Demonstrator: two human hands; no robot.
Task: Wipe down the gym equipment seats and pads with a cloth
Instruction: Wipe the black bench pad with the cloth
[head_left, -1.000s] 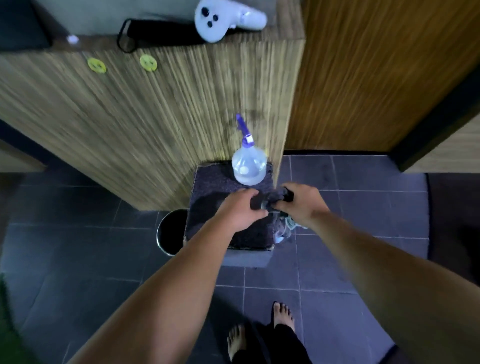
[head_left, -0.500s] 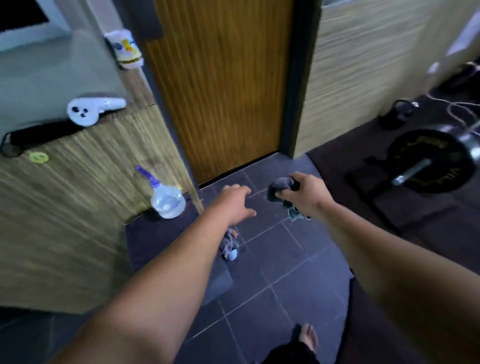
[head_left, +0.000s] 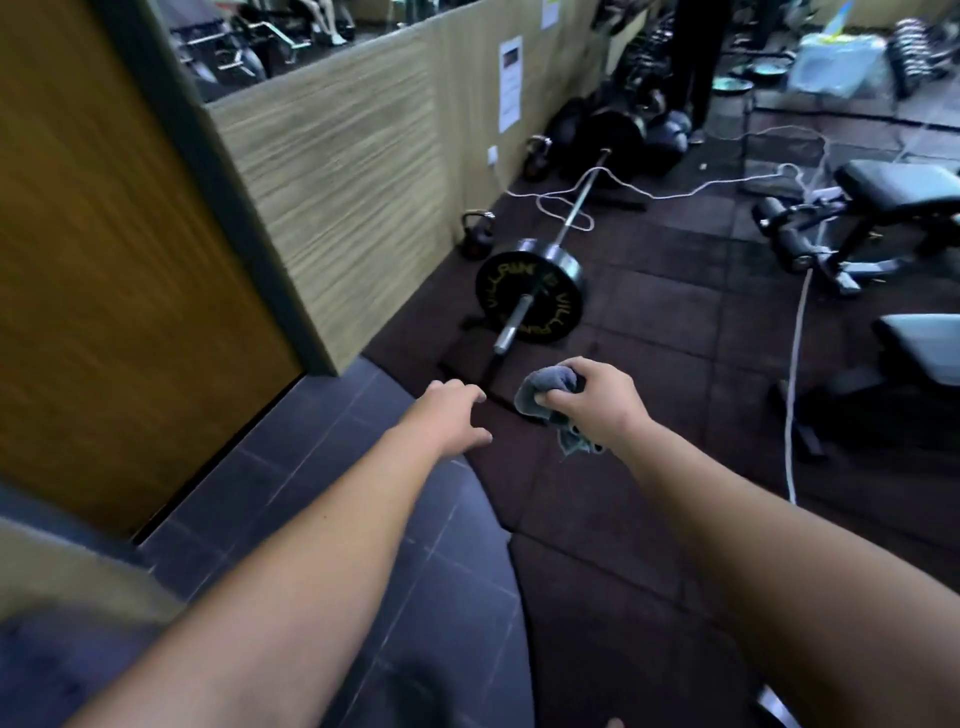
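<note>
Head view: the right hand (head_left: 597, 402) is out in front, and its fingers and thumb curl round one grey cloth (head_left: 545, 392). The cloth is bunched up in the fist, and a bit of it hangs out under the hand. The left hand (head_left: 449, 415) is just beside it, palm down. Its fingers are loose and a little spread, and it holds nothing. The two hands do not touch. Both arms are bare.

Under the hands, dark floor tiles (head_left: 311, 467) meet brown rubber mats (head_left: 649, 312). One barbell (head_left: 530, 296) lies on the mats just past the hands. Its near plate is black with yellow letters. Two kettlebells sit by the wall, one (head_left: 477, 234) near that plate and one (head_left: 537, 156) farther back.

On the right there are two benches, well apart from the cloth. The far bench (head_left: 893, 192) has a black pad and two round roller pads (head_left: 779, 228). The near bench (head_left: 919, 348) is cut off by the edge, and its pad looks grey. One white rope (head_left: 792, 384) runs along the floor between the hands and the benches.

On the left there is one brown door (head_left: 104, 260). Next to it is a striped wall (head_left: 337, 171) with one paper (head_left: 510, 83) stuck on it. Far back, a person's dark legs (head_left: 693, 62) stand among more weights, too blurred to count.
</note>
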